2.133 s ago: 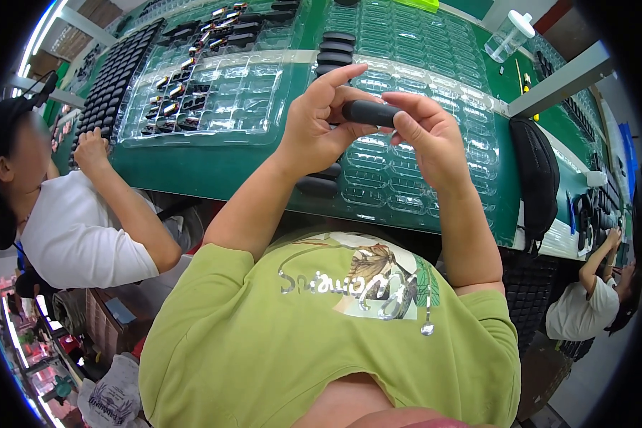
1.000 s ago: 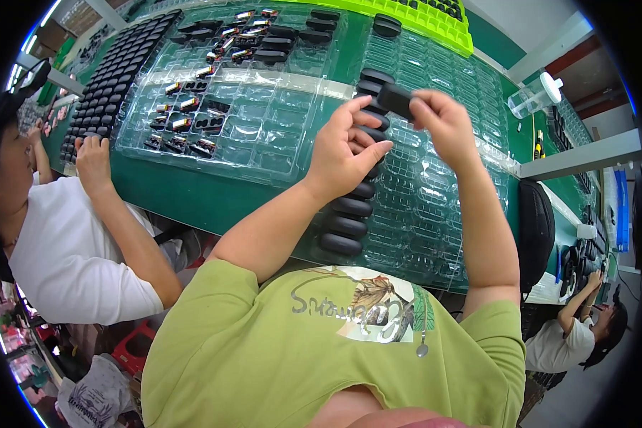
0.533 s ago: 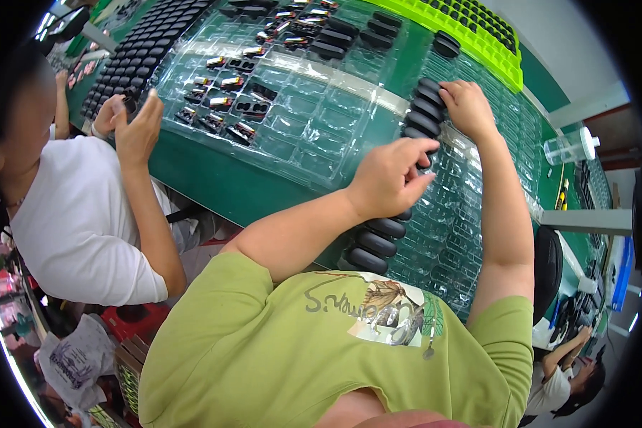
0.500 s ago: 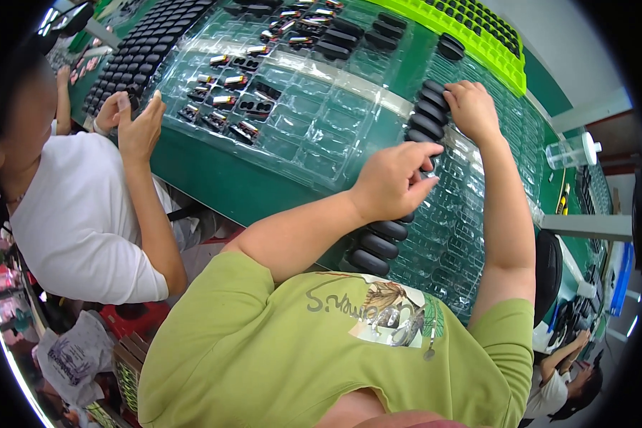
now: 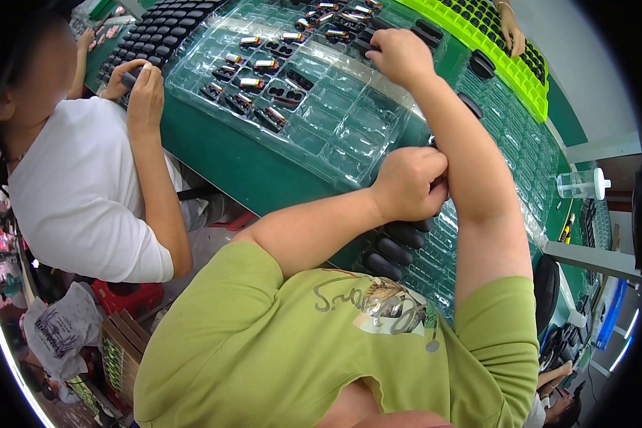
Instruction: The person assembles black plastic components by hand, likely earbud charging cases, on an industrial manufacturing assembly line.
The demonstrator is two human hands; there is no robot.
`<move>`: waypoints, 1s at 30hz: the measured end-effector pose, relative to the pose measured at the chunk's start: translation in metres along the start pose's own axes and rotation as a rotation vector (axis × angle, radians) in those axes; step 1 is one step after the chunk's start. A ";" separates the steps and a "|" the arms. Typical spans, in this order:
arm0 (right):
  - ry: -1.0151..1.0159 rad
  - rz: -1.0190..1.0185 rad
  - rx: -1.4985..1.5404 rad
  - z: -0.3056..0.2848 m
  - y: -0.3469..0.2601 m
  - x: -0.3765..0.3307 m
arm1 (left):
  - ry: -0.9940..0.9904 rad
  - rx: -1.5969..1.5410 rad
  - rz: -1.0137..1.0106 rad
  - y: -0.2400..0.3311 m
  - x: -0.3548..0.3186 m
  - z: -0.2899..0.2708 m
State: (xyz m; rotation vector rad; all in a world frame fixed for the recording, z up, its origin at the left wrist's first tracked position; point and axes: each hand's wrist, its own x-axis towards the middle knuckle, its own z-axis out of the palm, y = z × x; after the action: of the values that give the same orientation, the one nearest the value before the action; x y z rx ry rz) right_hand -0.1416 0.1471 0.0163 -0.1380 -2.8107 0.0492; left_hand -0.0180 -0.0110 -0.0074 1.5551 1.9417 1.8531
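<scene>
My left hand [image 5: 410,184] is closed, its fingers curled beside my right forearm. Whatever it grips, if anything, is hidden. Just below it lie several rounded black cases [image 5: 394,250] in a row on stacked clear plastic trays [image 5: 446,235]. My right hand [image 5: 404,60] reaches farther out, fingers bent down among black oval pieces [image 5: 364,44] at the far end of a clear compartment tray [image 5: 335,128]. Its fingertips touch or grip there, but I cannot make out what. My right forearm covers part of the middle row; one black case [image 5: 470,105] shows beyond it.
Small black parts with coloured cylinders [image 5: 252,84] fill some tray compartments. A bright green tray [image 5: 510,85] stands at the far right, a co-worker's hand [image 5: 513,37] over it. At left another person's hands [image 5: 139,84] hold a dark piece. A clear jar [image 5: 581,184] stands right.
My right hand has moved left and away from the row of black cases to the compartment tray. My left hand's fingers have closed. A co-worker's hand has appeared over the green tray.
</scene>
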 end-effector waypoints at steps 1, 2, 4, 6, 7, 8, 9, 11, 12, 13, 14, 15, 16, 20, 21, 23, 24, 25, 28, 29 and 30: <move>0.019 0.056 0.109 -0.002 0.008 -0.004 | 0.019 -0.017 0.056 -0.002 0.002 0.000; 0.031 0.108 0.222 -0.008 0.010 -0.006 | 0.044 -0.031 0.102 -0.006 0.004 -0.001; -0.020 0.105 0.405 -0.020 0.028 -0.016 | 0.130 -0.044 0.072 -0.008 0.007 0.000; -0.003 0.070 0.422 -0.075 0.029 -0.039 | 0.236 0.022 0.055 -0.006 0.014 -0.005; -0.023 0.088 0.460 -0.093 0.029 -0.052 | 0.312 -0.096 -0.015 -0.011 0.016 -0.005; -0.036 0.107 0.495 -0.108 0.031 -0.065 | 0.487 -0.172 -0.023 -0.016 0.022 -0.002; -0.062 0.143 0.519 -0.124 0.033 -0.084 | 0.550 -0.273 -0.092 -0.022 0.025 0.001; -0.127 0.122 0.442 -0.158 0.036 -0.119 | 0.233 -0.649 -0.373 -0.012 0.029 -0.016; -0.174 0.067 0.345 -0.174 0.033 -0.136 | 0.171 -0.754 -0.361 -0.011 0.030 -0.017; -0.233 -0.049 0.321 -0.186 0.032 -0.149 | 0.013 -1.136 -0.214 -0.031 0.027 -0.011; -0.187 -0.218 0.378 -0.175 0.071 -0.173 | 0.001 -1.151 -0.207 -0.025 0.027 -0.007; -0.296 -0.225 0.427 -0.182 0.058 -0.176 | -0.177 -1.238 -0.337 -0.018 0.026 -0.012; -0.404 -0.237 0.475 -0.193 0.041 -0.184 | -0.354 -1.313 -0.466 -0.012 0.024 -0.017; -0.420 -0.164 0.655 -0.204 0.015 -0.208 | -0.636 -1.363 -0.462 -0.007 0.011 -0.016; -0.430 -0.103 0.695 -0.204 0.010 -0.210 | -0.655 -1.390 -0.488 -0.007 0.011 -0.014; -0.480 -0.004 0.745 -0.204 0.009 -0.206 | -0.664 -1.407 -0.498 -0.008 0.014 -0.013; -0.483 -0.054 0.756 -0.198 0.012 -0.194 | -0.566 -1.367 -0.503 -0.009 0.012 -0.017; -0.376 -0.104 0.700 -0.191 0.014 -0.180 | -0.468 -1.327 -0.508 -0.010 0.010 -0.022; -0.125 -0.169 0.471 -0.201 0.022 -0.143 | -0.411 -1.109 -0.387 -0.006 0.018 -0.007; -0.161 -0.091 0.538 -0.193 0.020 -0.121 | -0.352 -0.803 -0.320 -0.002 0.017 -0.007; -0.207 -0.044 0.632 -0.173 0.010 -0.095 | -0.320 -0.775 -0.330 -0.004 0.013 -0.014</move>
State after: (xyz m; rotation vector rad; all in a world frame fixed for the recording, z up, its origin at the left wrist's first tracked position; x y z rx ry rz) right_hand 0.0044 0.1509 0.1491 0.0838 -2.8394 0.9736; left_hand -0.0351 -0.0116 0.0011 1.1047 1.0552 1.7509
